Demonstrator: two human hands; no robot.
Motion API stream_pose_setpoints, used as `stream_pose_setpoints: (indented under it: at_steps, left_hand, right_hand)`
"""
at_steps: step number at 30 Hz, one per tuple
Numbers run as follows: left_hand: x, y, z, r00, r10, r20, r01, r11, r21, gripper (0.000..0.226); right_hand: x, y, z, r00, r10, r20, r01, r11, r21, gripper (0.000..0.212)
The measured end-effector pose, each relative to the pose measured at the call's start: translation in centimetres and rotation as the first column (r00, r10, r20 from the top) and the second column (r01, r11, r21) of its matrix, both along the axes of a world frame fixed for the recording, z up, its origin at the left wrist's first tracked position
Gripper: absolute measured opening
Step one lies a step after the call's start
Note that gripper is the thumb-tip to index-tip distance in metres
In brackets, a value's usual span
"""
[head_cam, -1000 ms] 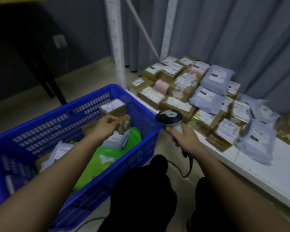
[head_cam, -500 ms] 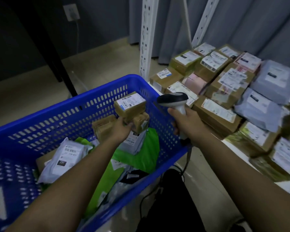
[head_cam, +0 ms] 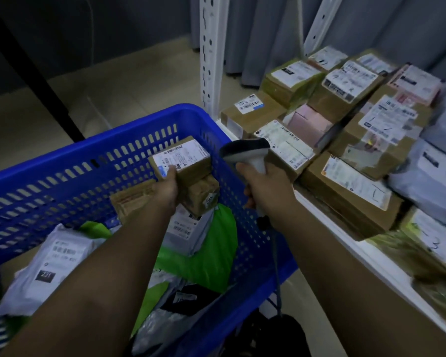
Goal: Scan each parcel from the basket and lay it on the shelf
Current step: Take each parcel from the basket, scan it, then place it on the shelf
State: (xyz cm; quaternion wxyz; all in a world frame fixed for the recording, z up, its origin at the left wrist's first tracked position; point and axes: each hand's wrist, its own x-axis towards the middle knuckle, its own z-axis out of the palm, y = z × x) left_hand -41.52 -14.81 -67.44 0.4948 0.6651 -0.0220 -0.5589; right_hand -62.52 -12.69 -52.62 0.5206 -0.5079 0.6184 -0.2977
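Raised higher above the blue basket (head_cam: pixel 62 176), the box (head_cam: pixel 183 161) stays gripped by the left hand (head_cam: pixel 166 188), right hand (head_cam: pixel 264 188) clutching the scanner (head_cam: pixel 245 148).

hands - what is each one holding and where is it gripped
The left hand grips a small brown parcel at its near end, thumb on the label. The right hand grips the scanner by its handle.

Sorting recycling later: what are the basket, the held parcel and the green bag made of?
Basket: moulded blue plastic by its look, with slotted walls and a slight sheen. Held parcel: brown cardboard under glossy tape, white paper label on top. Green bag: thin plastic film, judging by its creases and shine.
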Motion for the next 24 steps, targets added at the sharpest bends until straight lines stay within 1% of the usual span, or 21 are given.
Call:
stream_pose_setpoints:
  at_steps: [3,4,5,7,8,10,11,14,17,19,21,23,24]
  left_hand:
    - [-1.3,1.8,2.3,1.0,-0.003,0.003,0.003,0.999,-0.044,0.059]
    - [-1.6,2.8,3.1,1.0,0.012,0.014,-0.011,0.998,-0.055,0.058]
    - [-1.9,3.8,4.0,0.999,0.026,0.039,-0.024,0.998,-0.056,0.065]
    - [-2.3,5.9,6.1,0.99,0.066,0.127,-0.06,0.997,-0.052,0.088]
    - [-2.4,6.9,7.3,0.983,0.078,0.166,-0.068,0.995,-0.068,0.091]
    - [-3.2,8.7,10.3,0.981,0.075,0.181,-0.051,0.989,-0.137,0.079]
    - [-3.8,9.6,12.0,0.984,0.065,0.165,-0.035,0.984,-0.176,0.07]
    - [-6.1,11.6,17.3,0.993,-0.033,0.113,0.064,0.955,-0.289,0.052]
    - [-8.9,12.7,22.0,0.973,-0.199,0.117,0.229,0.895,-0.384,0.043]
    - [-11.2,13.4,24.7,0.929,-0.327,0.172,0.369,0.836,-0.406,0.038]
    - [-13.3,13.9,26.7,0.878,-0.42,0.229,0.478,0.778,-0.408,0.035]
    - [-15.3,14.3,28.1,0.814,-0.501,0.293,0.58,0.715,-0.389,0.032]
    - [-16.4,14.3,28.4,0.787,-0.527,0.32,0.616,0.688,-0.384,0.034]
  right_hand:
    - [-0.8,0.6,1.0,0.999,-0.02,0.039,0.019,0.999,0.031,0.021]
    - [-1.1,1.0,1.5,0.999,-0.022,0.04,0.021,0.999,0.038,0.02]
    - [-1.6,1.4,2.0,0.999,-0.022,0.038,0.02,0.999,0.046,0.02]
    - [-2.6,2.6,3.2,0.998,-0.031,0.054,0.027,0.997,0.069,0.021]
    - [-3.2,3.3,3.7,0.996,-0.046,0.072,0.04,0.996,0.086,0.022]
    - [-4.6,4.9,5.1,0.991,-0.093,0.1,0.081,0.989,0.125,0.022]
    - [-5.3,5.8,5.8,0.986,-0.122,0.112,0.105,0.984,0.146,0.022]
    - [-7.9,8.6,8.1,0.957,-0.231,0.178,0.201,0.965,0.171,0.024]
    - [-10.7,11.0,10.8,0.908,-0.318,0.272,0.305,0.948,0.09,0.015]
    - [-12.7,12.3,12.6,0.866,-0.372,0.334,0.385,0.922,0.027,0.011]
    - [-14.7,13.4,14.1,0.833,-0.415,0.366,0.458,0.888,-0.036,0.015]
    - [-16.4,14.5,15.2,0.837,-0.436,0.332,0.497,0.859,-0.124,0.019]
    - [-17.2,15.0,15.6,0.841,-0.438,0.318,0.503,0.849,-0.161,0.018]
